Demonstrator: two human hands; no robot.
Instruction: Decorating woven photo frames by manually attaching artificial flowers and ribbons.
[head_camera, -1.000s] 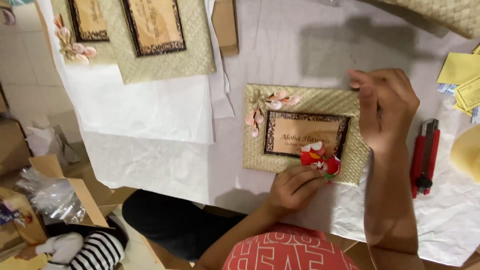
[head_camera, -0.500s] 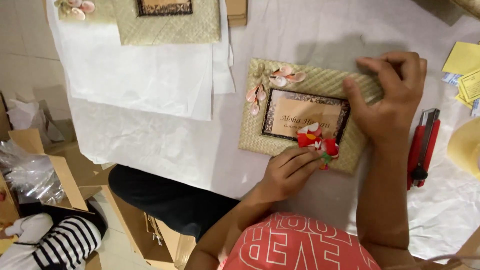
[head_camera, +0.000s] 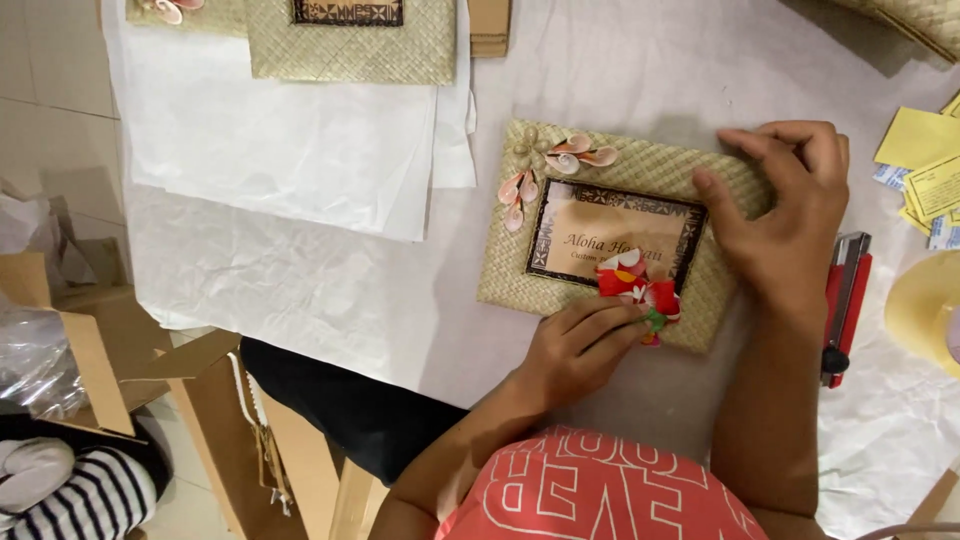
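Pressing one red flower ornament (head_camera: 640, 288), one woven frame (head_camera: 620, 170).

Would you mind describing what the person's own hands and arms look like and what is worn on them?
Both the left hand and right hand are bare, with no gloves, rings or watch visible. The forearms are uncovered; a coral-red top with white lettering shows below.

Right hand (head_camera: 785, 215) covers frame's (head_camera: 610, 235) right corner; left hand (head_camera: 580, 345) hides lower edge beside red ornament (head_camera: 635, 290). Second frame (head_camera: 350, 40), tape roll (head_camera: 925, 310), yellow slips (head_camera: 925, 165) cut off at edges. Cutter (head_camera: 845, 305) partly behind wrist.
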